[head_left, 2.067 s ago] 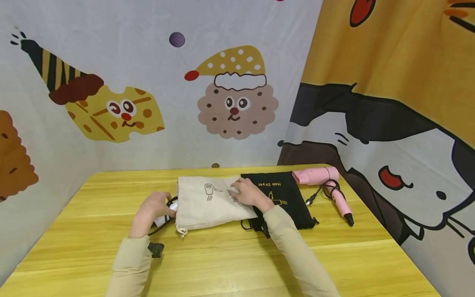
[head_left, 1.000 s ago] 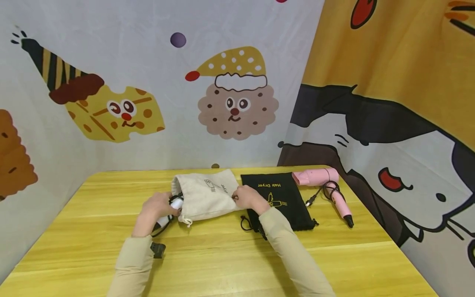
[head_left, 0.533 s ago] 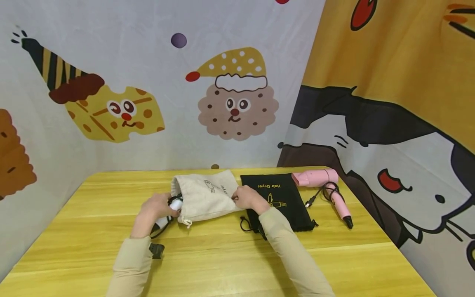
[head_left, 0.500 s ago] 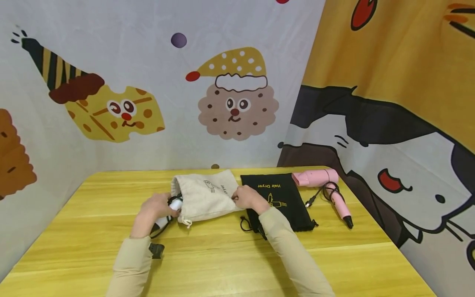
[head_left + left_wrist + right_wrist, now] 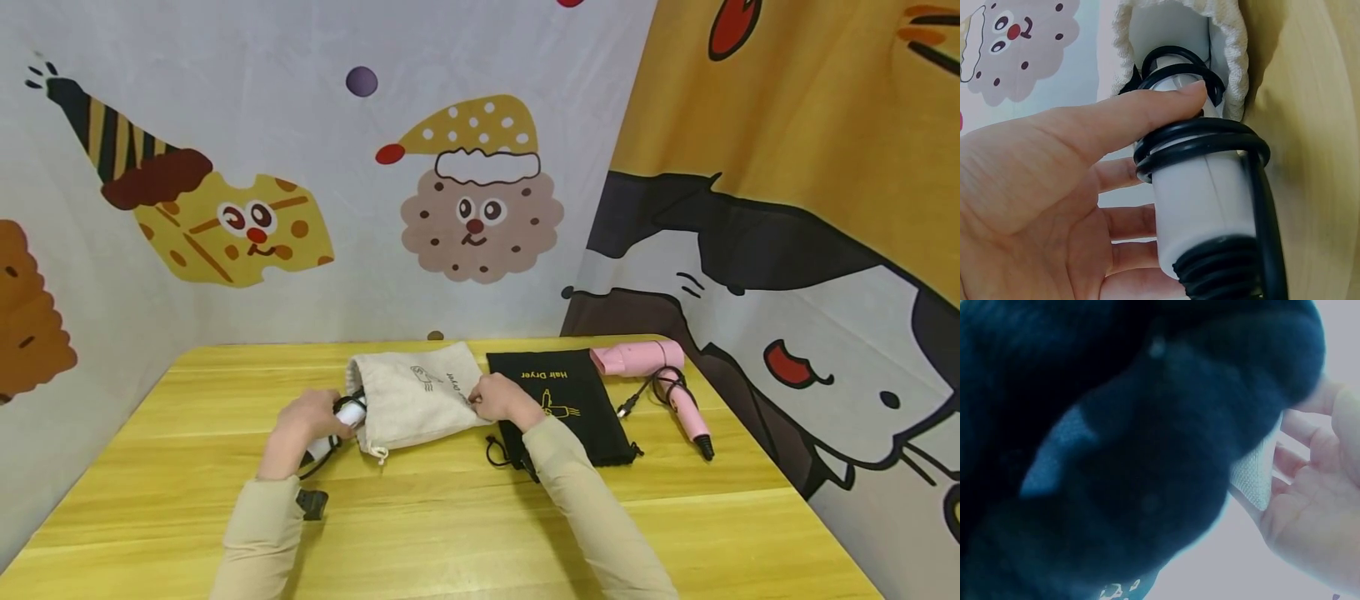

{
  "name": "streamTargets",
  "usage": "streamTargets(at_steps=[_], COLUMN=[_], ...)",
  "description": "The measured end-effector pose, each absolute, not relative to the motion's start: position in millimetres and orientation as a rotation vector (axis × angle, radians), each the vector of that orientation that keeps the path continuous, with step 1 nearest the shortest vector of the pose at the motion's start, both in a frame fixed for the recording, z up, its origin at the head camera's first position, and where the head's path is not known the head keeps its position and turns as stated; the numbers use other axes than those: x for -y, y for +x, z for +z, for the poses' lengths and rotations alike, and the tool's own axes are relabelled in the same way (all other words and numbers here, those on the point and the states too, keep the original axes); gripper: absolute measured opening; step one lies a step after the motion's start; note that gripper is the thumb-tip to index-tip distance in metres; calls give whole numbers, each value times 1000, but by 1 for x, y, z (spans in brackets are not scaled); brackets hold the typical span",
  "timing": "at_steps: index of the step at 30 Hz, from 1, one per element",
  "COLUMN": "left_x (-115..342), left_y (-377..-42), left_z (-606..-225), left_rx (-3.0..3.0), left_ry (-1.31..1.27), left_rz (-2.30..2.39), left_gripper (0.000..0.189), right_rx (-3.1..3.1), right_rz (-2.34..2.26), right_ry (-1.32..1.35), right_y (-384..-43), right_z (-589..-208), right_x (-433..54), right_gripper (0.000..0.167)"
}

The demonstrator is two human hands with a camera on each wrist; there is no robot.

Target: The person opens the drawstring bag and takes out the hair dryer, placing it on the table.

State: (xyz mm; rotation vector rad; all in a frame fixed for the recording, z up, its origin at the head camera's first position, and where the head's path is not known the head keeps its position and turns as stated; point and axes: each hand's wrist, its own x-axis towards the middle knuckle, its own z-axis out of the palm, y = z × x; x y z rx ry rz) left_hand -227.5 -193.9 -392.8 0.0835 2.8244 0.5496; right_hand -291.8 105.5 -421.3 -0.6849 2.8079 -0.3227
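Note:
My left hand (image 5: 306,421) grips the handle of a white hair dryer (image 5: 1204,194) by the mouth of a cream drawstring bag (image 5: 420,400). In the left wrist view the thumb lies over the handle and the fingers pass beneath it. A black cord (image 5: 1204,140) is wound around that handle. The far part of the dryer sits inside the bag, hidden by cloth. My right hand (image 5: 498,397) pinches the bag's closed corner on the right. A dark blurred shape fills much of the right wrist view, with the bag's corner (image 5: 1254,475) against the fingers.
A black bag (image 5: 592,433) printed "Hair Dryer" lies to the right, partly under my right forearm. Beyond it rests a pink hair dryer (image 5: 641,357) with its cord wrapped. A black plug (image 5: 312,504) lies beside my left sleeve on the wooden table (image 5: 420,542).
My right hand has gone from lying on the bag to pinching its right corner, and the bag has turned slightly. Just now my left hand has shifted a little left with the dryer handle.

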Motion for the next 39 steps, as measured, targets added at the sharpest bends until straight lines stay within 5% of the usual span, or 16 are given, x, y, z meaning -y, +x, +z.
streamTargets(at_steps=[39], left_x=[206], left_y=[-220], left_z=[-383], left_rx=[-2782], left_ry=[8], left_rz=[561], left_gripper=[80], right_rx=[-2792], right_rz=[-327], right_ry=[-666], right_y=[-295], right_z=[-424], right_x=[-107], right_gripper=[27])
